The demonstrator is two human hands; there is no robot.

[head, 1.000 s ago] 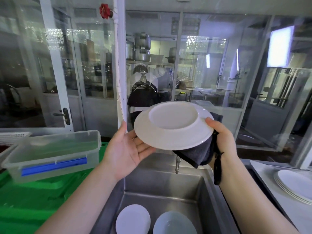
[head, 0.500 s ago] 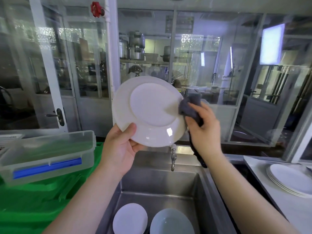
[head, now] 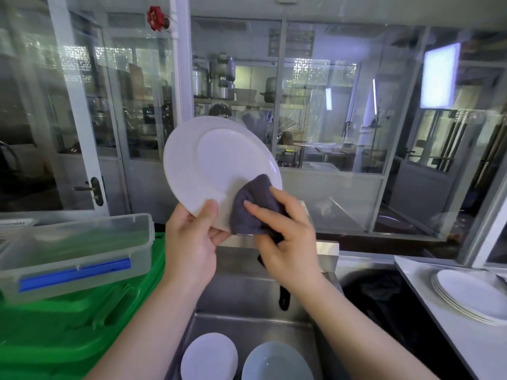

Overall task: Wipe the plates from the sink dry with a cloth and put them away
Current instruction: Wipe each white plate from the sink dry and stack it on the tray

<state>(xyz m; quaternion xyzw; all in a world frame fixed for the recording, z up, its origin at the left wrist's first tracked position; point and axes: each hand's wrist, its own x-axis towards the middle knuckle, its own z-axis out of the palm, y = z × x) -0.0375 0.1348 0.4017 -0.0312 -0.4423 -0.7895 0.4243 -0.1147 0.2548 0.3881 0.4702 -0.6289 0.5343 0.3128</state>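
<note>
**Plate held up over the sink, cloth on its lower rim**

A round white ceramic plate (head: 219,165) is held upright above the stainless steel sink (head: 255,297), its underside with the raised foot ring turned toward the camera. The left hand (head: 192,242) grips it at the bottom edge, thumb curled over the near face and the other fingers hidden behind the rim. The right hand (head: 288,237) clutches a bunched dark grey cloth (head: 252,207) and presses it against the plate's lower right rim, just beside the left thumb; the fingers lie along the cloth's front, and a dark strip of the cloth (a loop or tail, hard to tell which) hangs down below the wrist toward the basin.

In the sink basin, at the bottom of the view, lie two more dishes side by side: a small round white plate (head: 209,357) on the left and a pale blue-grey bowl-like dish (head: 277,363) on the right.

On the white counter (head: 439,325) to the right sits a stack of white plates (head: 472,297), well apart from the hands. To the left of the sink, a clear plastic lidded box with a blue clip (head: 74,256) rests on a bright green plastic crate (head: 55,338). Behind everything stands a glass partition (head: 329,105) with metal pots on shelves beyond it.
</note>
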